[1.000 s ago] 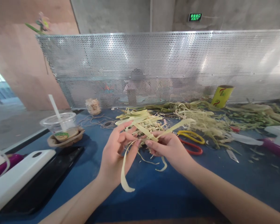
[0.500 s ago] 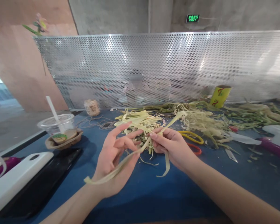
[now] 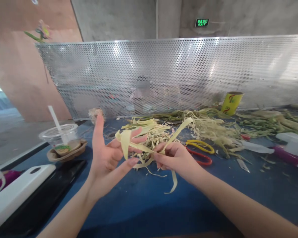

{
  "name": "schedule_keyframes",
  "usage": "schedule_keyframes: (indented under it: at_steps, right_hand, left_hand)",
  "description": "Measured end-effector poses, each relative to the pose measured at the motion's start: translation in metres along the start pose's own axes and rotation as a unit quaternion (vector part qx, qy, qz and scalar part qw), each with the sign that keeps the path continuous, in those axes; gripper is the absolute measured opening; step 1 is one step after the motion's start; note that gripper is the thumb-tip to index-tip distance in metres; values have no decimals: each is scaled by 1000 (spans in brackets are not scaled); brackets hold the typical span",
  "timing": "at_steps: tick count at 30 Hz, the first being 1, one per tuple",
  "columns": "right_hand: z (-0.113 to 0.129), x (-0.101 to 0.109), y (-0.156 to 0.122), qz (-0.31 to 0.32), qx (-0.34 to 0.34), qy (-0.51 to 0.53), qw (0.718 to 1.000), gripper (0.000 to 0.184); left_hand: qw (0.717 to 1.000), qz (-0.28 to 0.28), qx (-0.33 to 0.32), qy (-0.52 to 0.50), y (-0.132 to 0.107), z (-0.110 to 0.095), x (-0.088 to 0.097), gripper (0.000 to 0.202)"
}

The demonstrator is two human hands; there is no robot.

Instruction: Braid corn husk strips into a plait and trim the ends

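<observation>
My right hand (image 3: 177, 160) pinches several pale green strips of what looks like corn husk (image 3: 173, 136) where they cross. One strip end points up to the right and another hangs below the fingers. My left hand (image 3: 108, 157) is open, with its index finger pointing up and its thumb stretched toward the right hand. Over its other fingers lies a folded husk strip (image 3: 125, 143), which runs across to the right-hand pinch. Behind both hands is a heap of husk strips and small knotted pieces (image 3: 159, 134) on the blue tabletop (image 3: 149, 205).
Scissors with red and yellow handles (image 3: 201, 145) lie beside my right hand. Further right are shredded husks (image 3: 211, 127), a blade (image 3: 243, 165) and a purple-and-white bottle (image 3: 289, 157). A yellow tube (image 3: 232, 103) stands by the perforated screen (image 3: 164, 72). A plastic cup (image 3: 71, 132) and black phone (image 3: 39, 195) are left.
My left hand has spread its fingers and raised the index finger. The strip that trailed over its palm now folds over its fingers. My right hand keeps its pinch, slightly lower.
</observation>
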State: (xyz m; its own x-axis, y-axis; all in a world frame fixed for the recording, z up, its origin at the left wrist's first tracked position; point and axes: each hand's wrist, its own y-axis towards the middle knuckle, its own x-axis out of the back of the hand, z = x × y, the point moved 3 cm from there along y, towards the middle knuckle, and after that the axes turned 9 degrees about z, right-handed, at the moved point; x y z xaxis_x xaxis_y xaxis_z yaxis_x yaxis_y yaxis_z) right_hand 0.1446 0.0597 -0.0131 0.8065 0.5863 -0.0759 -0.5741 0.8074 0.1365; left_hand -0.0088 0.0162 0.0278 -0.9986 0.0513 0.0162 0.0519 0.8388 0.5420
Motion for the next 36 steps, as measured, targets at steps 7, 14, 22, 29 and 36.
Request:
schedule_keyframes:
  at_steps: [7, 14, 22, 29, 36]
  right_hand:
    - [-1, -2, 0, -12, -6, -40, 999, 15]
    - [-5, 5, 3, -26, 23, 15, 999, 22]
    - [1, 5, 3, -26, 42, 75, 996, 23]
    - [1, 5, 4, -20, 45, 109, 993, 27]
    - [-5, 7, 5, -37, 36, 84, 995, 20]
  left_hand:
    - [993, -42, 86, 66, 4, 8, 1, 95]
    - [992, -83, 62, 74, 10, 5, 12, 96]
    - [990, -107, 81, 33, 13, 10, 23, 95]
    - [994, -98, 51, 26, 14, 14, 21, 90]
    - [988, -142, 67, 5, 16, 13, 21, 89]
